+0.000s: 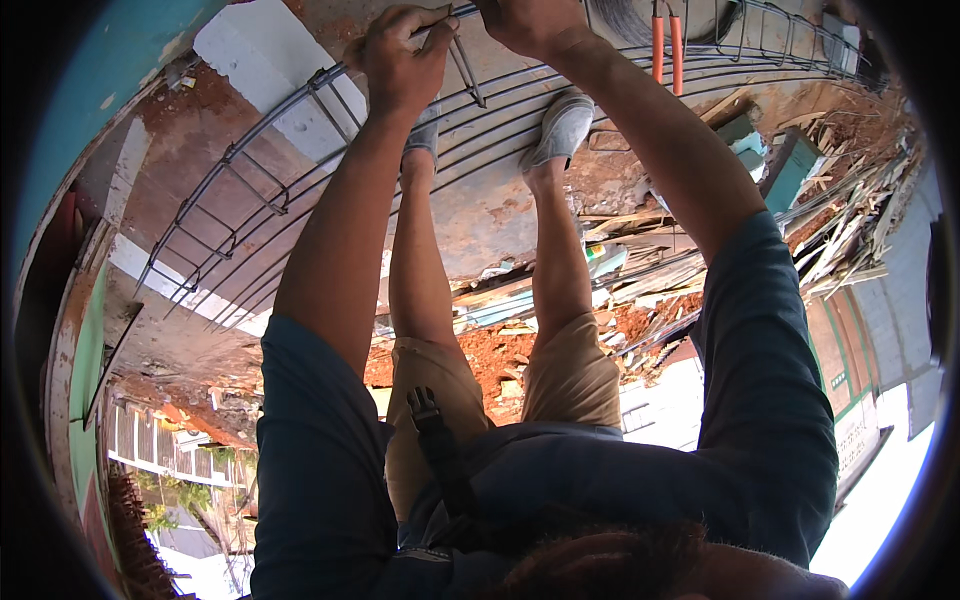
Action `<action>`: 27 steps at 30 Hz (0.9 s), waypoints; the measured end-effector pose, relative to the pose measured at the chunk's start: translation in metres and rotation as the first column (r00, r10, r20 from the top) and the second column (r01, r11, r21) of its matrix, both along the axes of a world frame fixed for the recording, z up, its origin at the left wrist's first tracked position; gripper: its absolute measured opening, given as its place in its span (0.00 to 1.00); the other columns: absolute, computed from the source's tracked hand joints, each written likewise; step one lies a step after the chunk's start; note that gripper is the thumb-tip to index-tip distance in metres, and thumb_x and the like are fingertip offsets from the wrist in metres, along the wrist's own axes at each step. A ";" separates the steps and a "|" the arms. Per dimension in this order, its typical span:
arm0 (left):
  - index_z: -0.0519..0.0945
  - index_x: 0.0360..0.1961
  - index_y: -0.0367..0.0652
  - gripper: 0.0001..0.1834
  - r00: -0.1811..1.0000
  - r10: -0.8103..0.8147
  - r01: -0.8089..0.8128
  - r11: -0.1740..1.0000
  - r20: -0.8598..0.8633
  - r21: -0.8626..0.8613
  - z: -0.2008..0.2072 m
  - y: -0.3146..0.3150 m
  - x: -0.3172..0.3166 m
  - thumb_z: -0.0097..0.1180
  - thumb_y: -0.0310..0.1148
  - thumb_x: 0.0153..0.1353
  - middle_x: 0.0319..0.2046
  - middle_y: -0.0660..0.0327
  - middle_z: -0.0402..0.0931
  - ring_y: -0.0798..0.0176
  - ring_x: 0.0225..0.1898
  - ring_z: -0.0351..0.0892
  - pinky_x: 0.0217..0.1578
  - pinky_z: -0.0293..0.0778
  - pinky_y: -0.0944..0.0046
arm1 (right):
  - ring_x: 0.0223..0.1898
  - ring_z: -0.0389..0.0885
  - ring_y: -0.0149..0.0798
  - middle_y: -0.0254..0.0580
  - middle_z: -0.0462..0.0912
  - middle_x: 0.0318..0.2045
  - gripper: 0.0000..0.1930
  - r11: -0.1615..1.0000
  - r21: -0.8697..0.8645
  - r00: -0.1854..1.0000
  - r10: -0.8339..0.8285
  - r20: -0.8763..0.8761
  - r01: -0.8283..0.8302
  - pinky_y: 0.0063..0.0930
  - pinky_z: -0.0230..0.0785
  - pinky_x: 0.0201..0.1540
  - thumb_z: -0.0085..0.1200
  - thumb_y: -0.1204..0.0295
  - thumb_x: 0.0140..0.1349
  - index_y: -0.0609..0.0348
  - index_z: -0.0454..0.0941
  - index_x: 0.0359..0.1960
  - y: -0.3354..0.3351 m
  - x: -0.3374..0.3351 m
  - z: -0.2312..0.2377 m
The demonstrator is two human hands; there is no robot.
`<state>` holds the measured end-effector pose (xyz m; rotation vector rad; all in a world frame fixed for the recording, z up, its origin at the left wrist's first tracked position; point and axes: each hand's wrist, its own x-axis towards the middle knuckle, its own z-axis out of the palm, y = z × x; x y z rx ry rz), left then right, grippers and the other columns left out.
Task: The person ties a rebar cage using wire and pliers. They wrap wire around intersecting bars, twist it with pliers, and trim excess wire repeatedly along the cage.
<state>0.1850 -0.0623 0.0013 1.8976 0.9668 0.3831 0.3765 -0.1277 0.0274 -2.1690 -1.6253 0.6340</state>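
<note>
A long cage of steel reinforcing bars (pixel 226 158) with square stirrups crosses the upper part of the head view, curved by the lens. My left hand (pixel 403 58) is closed at its top bar, thumb and fingertips pinched together near a stirrup (pixel 468 75). What the pinch holds is too small to make out. Just to its right, my right hand (pixel 532 24) is over the same bar, its fingers cut off by the upper edge. Right of that hand, a tool with two orange handles (pixel 667 52) hangs at the bars, its head out of sight.
My grey shoes (pixel 567 125) stand close to the bars. Dark wire (pixel 622 22) lies beyond the cage. Broken wood strips (pixel 850 225) and rubble pile up at the right, with reddish soil (pixel 500 360) behind my legs. A turquoise wall (pixel 95 75) borders the left.
</note>
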 end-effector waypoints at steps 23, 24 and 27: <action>0.88 0.42 0.44 0.17 0.998 0.051 -0.050 0.998 -0.044 0.029 -0.016 -0.005 -0.002 0.74 0.47 0.65 0.41 0.61 0.88 0.55 0.48 0.86 0.61 0.66 0.51 | 0.63 0.77 0.73 0.68 0.71 0.63 0.42 0.655 -0.297 0.715 -0.583 0.385 0.695 0.63 0.73 0.65 0.66 0.50 0.66 0.63 0.62 0.71 -0.193 0.094 -0.020; 0.88 0.44 0.44 0.19 0.999 0.032 -0.028 0.996 -0.044 0.081 -0.008 -0.006 -0.002 0.75 0.47 0.64 0.42 0.60 0.88 0.54 0.49 0.86 0.62 0.66 0.50 | 0.63 0.78 0.74 0.67 0.71 0.63 0.41 0.652 -0.309 0.718 -0.585 0.377 0.693 0.63 0.73 0.65 0.65 0.51 0.67 0.62 0.61 0.72 -0.195 0.096 -0.022; 0.86 0.51 0.46 0.24 0.998 -0.004 0.017 0.980 -0.067 0.198 0.014 -0.010 -0.007 0.77 0.49 0.61 0.46 0.59 0.88 0.52 0.51 0.87 0.63 0.66 0.49 | 0.57 0.83 0.72 0.69 0.78 0.58 0.32 0.637 -0.303 0.688 -0.530 0.496 0.709 0.63 0.77 0.58 0.57 0.53 0.72 0.61 0.66 0.68 -0.196 0.103 -0.021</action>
